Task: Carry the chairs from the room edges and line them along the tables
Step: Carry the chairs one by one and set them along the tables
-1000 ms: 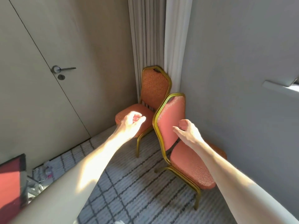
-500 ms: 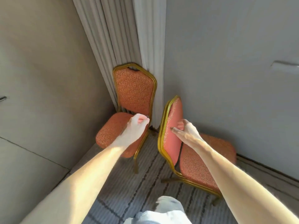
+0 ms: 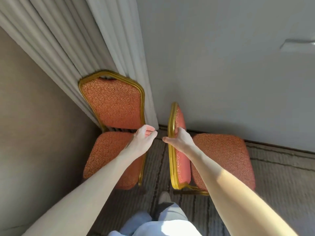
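Note:
Two chairs with orange patterned upholstery and gold frames stand in a room corner. The left chair (image 3: 112,103) faces me, its back against the curtain. The right chair (image 3: 221,157) stands side-on, backrest edge toward me and seat pointing right along the wall. My right hand (image 3: 180,138) lies over the top of the right chair's backrest frame, fingers on the far side and thumb sticking out on the near side. My left hand (image 3: 143,138) hovers over the inner edge of the left chair's seat, fingers loosely curled, holding nothing.
A pleated pale curtain (image 3: 102,40) fills the corner behind the left chair. A grey wall (image 3: 221,65) runs behind the right chair, with a ledge (image 3: 298,45) high on the right. A beige wall (image 3: 34,116) closes the left. Striped carpet (image 3: 281,176) lies underfoot; my legs (image 3: 162,223) are below.
I have stepped closer and now look down on the chairs; the door has left the view. My right hand has come onto the right chair's backrest frame. My left hand stays over the left chair.

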`<action>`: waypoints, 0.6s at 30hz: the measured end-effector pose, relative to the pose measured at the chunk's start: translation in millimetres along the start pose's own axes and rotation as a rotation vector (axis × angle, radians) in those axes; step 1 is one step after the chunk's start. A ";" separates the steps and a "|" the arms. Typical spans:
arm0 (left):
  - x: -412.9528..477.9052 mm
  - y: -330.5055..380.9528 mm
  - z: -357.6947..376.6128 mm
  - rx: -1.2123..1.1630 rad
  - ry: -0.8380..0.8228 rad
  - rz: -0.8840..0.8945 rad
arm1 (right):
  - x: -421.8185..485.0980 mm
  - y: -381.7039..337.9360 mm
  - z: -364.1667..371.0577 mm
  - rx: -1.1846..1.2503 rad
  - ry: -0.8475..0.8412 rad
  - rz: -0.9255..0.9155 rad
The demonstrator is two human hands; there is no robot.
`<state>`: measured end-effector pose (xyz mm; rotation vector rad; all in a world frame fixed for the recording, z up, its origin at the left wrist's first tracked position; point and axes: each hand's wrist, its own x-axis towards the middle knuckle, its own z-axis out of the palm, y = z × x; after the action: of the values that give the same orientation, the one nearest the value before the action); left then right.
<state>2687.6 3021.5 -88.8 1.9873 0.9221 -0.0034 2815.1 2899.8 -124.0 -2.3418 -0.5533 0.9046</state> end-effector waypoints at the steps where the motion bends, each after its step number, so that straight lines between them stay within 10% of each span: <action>1: 8.0 2.0 -4.4 0.004 -0.019 -0.002 | 5.2 -3.3 5.0 -0.013 0.008 0.033; 8: 66.2 20.2 -14.2 0.200 -0.181 0.164 | 19.9 -10.3 -1.3 -0.029 -0.062 0.132; 18: 108.3 116.1 66.3 0.506 -0.376 0.895 | -25.9 17.2 -93.8 -0.027 0.015 0.193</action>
<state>2858.3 3002.8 -79.1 2.5884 -0.2861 -0.1093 2866.5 2839.4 -65.0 -2.4557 -0.3383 0.9695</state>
